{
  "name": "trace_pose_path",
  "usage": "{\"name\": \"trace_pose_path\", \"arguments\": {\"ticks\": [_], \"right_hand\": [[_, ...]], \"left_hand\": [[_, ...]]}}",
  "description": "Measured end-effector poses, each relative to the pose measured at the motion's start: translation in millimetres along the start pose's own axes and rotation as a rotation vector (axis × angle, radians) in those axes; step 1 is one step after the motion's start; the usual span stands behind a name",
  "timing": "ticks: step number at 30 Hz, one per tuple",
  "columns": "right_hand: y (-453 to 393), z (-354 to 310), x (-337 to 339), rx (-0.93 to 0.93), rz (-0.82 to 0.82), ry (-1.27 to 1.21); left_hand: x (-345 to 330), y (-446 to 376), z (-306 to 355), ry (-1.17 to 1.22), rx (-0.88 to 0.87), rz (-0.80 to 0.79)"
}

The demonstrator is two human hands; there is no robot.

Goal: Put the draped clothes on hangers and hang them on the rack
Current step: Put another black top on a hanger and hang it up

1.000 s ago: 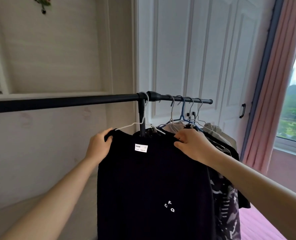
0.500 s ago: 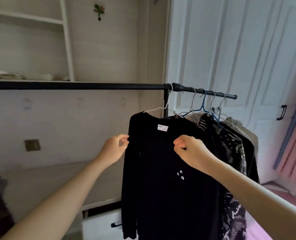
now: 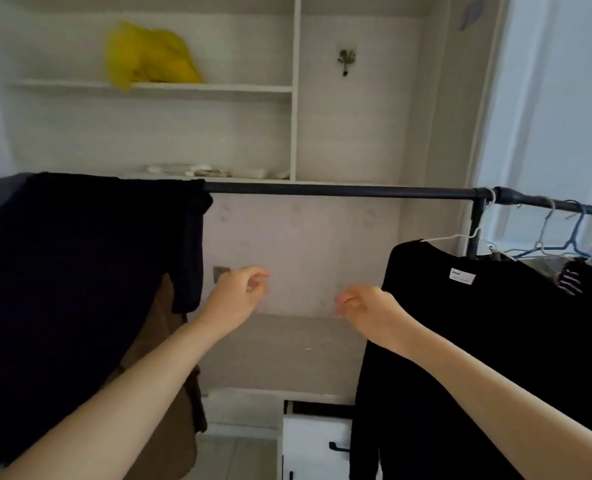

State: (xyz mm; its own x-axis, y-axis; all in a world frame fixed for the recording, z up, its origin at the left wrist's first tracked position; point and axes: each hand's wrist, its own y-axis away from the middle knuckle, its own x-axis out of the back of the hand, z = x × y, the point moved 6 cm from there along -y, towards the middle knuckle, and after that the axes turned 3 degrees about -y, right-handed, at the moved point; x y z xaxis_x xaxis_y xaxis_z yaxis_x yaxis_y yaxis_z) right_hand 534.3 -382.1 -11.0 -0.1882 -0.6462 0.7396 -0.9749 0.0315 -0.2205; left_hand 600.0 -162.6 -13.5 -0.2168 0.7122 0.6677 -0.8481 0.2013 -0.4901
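A black rack bar point(image 3: 322, 189) runs across the view. At the right, a black top point(image 3: 467, 341) with a white label hangs from it on a white hanger point(image 3: 457, 237), beside other hung clothes on blue and white hangers point(image 3: 571, 244). On the left, dark clothes point(image 3: 79, 271) lie draped over the bar, with a brown garment point(image 3: 162, 375) beneath them. My left hand point(image 3: 239, 296) and my right hand point(image 3: 367, 308) hover between the two groups, fingers loosely curled, holding nothing.
Wall shelves behind the rack carry a yellow bag point(image 3: 149, 57) and small items point(image 3: 204, 171). A white drawer unit point(image 3: 315, 445) stands low under the bar. A white door point(image 3: 557, 98) is at the right.
Both hands have let go of the black top, which now hangs on the rack. The view has swung left, bringing the draped clothes into sight.
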Motion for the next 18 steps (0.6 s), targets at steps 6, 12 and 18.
{"name": "trace_pose_path", "arguments": {"ticks": [6,12,18], "right_hand": [[-31.1,-78.8,-39.2,0.137,-0.055,-0.067],[-80.0,-169.0,-73.6,0.259,-0.009,-0.050],[-129.3,-255.7,-89.5,0.395,0.089,-0.046]], "left_hand": [[81.1,-5.0,-35.8,-0.026,-0.028,0.182],[166.6,-33.1,-74.1,-0.138,-0.138,0.306],[218.9,-74.2,-131.1,-0.291,-0.142,0.332]]}}
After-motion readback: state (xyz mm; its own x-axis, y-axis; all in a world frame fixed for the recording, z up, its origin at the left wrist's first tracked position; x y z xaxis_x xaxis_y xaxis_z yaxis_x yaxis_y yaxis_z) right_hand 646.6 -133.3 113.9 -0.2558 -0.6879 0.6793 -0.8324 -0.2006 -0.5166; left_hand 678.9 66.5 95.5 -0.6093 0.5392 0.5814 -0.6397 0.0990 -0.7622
